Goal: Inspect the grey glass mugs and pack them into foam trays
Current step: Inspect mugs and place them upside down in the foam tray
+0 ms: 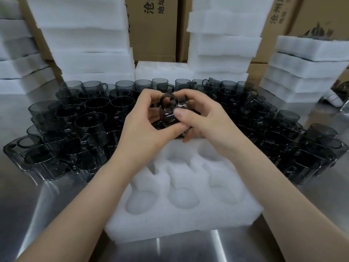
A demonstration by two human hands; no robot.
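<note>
Many grey mugs [90, 118] on steel table [28, 214]; foam stacks [85, 35], cartons [154, 29] behind.

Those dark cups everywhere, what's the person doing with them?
A person is checking grey glass mugs before packing them. Both hands, left hand and right hand, hold one mug up, turned so its handle faces the camera. Below it sits a white foam tray with round pockets, the visible ones all empty. Many more mugs wait on the metal table, with foam stacks and cardboard boxes behind.

Brown cardboard cartons [154, 29] printed with dark characters stand stacked behind the shiny steel table [188, 248], which reflects soft overhead light.
</note>
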